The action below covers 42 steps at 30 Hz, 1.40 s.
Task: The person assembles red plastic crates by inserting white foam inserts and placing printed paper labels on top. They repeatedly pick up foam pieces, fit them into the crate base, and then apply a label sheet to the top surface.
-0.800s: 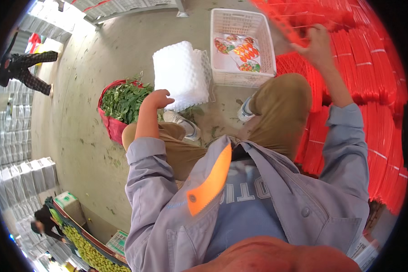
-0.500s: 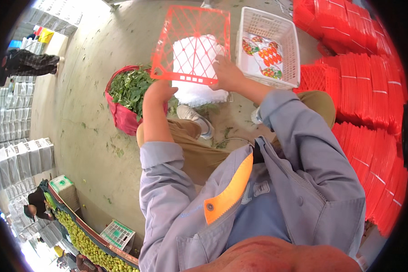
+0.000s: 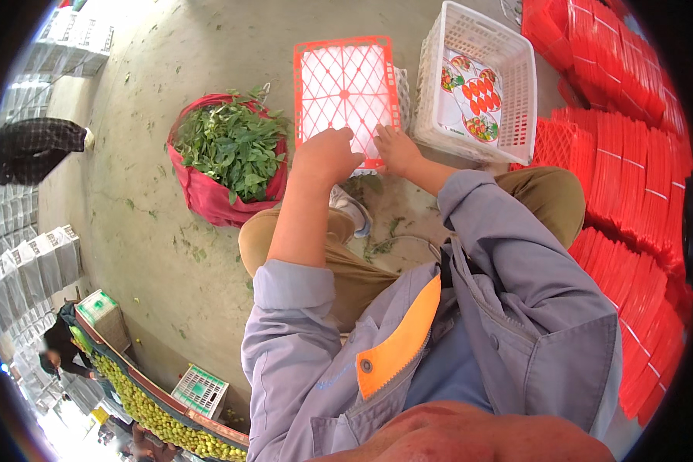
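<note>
1. The person's left hand (image 3: 327, 154) rests on the near edge of a flat, orange-red plastic lattice tray (image 3: 345, 96). Its fingers are curled down over the rim, apparently gripping it, though the fingertips are hidden.

2. The right hand (image 3: 396, 148) sits at the tray's near right corner, fingers bent onto the rim. How firmly they clamp cannot be told.

3. The tray lies level on a stack of white foam sheets (image 3: 402, 85), which shows only as a thin strip past the tray's right edge. The stack stands on the concrete floor (image 3: 146, 231) in front of the person's knees.

4. Just right of the tray stands a white plastic mesh crate (image 3: 508, 92) with printed fruit-picture labels (image 3: 473, 92) lying in its bottom.

5. To the left, a red cloth sack full of green leaves (image 3: 231, 154) stands near the tray but apart from it.

6. Along the right edge of the view rise tall stacks of red plastic trays (image 3: 639, 200).

7. Risks, as a judgement: both hands hold only the near edge, so the far side could tip or slide off the foam. A sideways push might knock it against the crate wall. Loose leaves on the floor by the feet could make footing slippery.
</note>
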{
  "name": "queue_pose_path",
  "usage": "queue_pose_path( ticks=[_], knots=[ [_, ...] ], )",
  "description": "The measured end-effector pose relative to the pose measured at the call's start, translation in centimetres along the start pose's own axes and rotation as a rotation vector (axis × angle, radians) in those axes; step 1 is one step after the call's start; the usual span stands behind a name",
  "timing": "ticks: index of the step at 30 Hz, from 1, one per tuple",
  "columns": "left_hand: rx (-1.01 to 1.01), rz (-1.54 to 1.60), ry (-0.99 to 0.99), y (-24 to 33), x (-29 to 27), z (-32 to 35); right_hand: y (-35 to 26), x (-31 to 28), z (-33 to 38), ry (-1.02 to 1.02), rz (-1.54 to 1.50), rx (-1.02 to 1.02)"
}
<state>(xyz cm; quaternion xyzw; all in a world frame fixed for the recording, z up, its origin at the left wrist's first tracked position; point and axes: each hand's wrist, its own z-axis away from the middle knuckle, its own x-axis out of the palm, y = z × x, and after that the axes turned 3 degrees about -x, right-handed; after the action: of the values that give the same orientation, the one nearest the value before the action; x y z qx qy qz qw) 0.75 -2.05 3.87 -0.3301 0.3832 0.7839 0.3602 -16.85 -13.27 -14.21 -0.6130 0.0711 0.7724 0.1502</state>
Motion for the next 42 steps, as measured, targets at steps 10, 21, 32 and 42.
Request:
queue_pose_path(
  ticks=[10, 21, 32, 42],
  knots=[
    [0.004, 0.056, 0.048, 2.1, -0.6, 1.5, 8.4, -3.8, 3.6, 0.591, -0.426, 0.169],
    [-0.026, 0.033, -0.103, 5.4, -0.6, -1.8, 30.1, 10.5, 7.6, 0.191, -0.494, 0.901],
    [0.022, 0.018, -0.104, 6.1, -0.2, -3.3, 30.1, 11.1, 5.0, 0.310, -0.378, 1.058],
    [0.062, 0.175, -0.033, 5.7, 0.9, -3.8, 32.1, -4.6, 6.0, 0.628, -0.398, 1.046]
  ],
)
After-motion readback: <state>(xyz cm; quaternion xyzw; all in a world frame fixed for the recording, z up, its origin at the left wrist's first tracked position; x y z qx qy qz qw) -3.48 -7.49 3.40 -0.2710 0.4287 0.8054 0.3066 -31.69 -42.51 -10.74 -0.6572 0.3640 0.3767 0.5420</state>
